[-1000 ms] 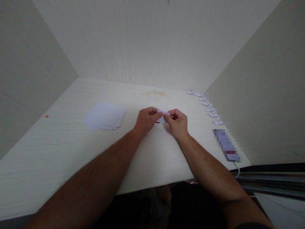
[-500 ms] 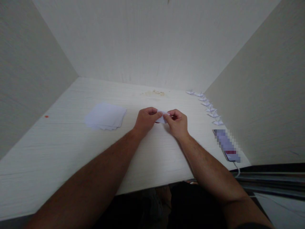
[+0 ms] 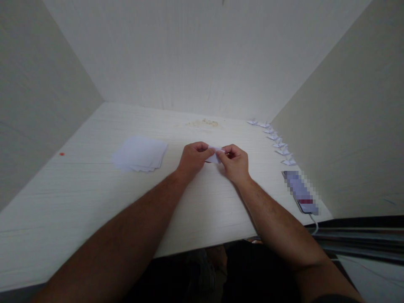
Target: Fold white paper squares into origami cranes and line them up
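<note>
A small folded piece of white paper [image 3: 213,157] is held between my two hands over the middle of the table. My left hand [image 3: 195,159] pinches its left side, thumb on top. On the right side, my right hand [image 3: 234,162] grips it between thumb and curled fingers. The fingertips of both hands are close together and cover part of the paper. To the left of my hands lies a loose stack of white paper sheets [image 3: 142,153]. Several small folded paper figures [image 3: 280,145] stand in a row along the table's right side.
On the white table [image 3: 202,210], a phone [image 3: 299,191] with a white cable lies near the right edge. A small red spot [image 3: 62,154] is at the far left, and a brownish stain [image 3: 205,123] at the back. Walls enclose the back and both sides.
</note>
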`<state>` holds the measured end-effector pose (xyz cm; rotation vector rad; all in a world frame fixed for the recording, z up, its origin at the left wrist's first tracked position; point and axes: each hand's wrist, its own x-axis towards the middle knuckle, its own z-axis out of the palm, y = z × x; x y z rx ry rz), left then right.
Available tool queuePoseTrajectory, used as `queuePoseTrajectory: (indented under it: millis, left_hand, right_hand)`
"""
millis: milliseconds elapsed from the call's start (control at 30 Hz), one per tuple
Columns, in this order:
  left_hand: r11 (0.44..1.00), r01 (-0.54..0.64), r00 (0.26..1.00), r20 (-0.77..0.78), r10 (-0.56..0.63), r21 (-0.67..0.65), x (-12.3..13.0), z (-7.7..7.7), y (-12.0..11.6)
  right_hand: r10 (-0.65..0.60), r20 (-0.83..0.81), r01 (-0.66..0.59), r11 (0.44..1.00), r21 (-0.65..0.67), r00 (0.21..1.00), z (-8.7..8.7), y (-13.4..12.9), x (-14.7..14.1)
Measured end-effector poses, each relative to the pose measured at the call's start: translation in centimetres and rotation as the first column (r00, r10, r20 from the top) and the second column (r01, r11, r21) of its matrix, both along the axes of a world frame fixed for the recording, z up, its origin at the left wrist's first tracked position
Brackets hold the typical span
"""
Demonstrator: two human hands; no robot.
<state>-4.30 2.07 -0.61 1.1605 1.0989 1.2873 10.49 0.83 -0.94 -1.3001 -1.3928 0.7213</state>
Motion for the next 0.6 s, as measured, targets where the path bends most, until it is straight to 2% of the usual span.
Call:
queuePoseTrajectory:
  millis: [167,333,600]
  left_hand:
    - [1.000,0.003,0.999,0.036,-0.003,-0.006,-0.06,-0.07,0.06]
    - [1.000,-0.011,1.000,0.030,0.011,0.012,-0.14,-0.11,0.22]
    - [0.997,-0.077,0.996,-0.053,0.078,0.020,-0.21,-0.15,0.19]
  right_hand:
    - [-0.002,-0.017,0.002,1.000,0.006,1.000,-0.19,0.05,-0.12]
    - [0.046,-0.170,-0.046,0.999,0.007,0.984,-0.32,0.45,-0.35]
    - [0.121,-0.076,-0.131,0.982,-0.139,0.990,-0.40,0.42,-0.16]
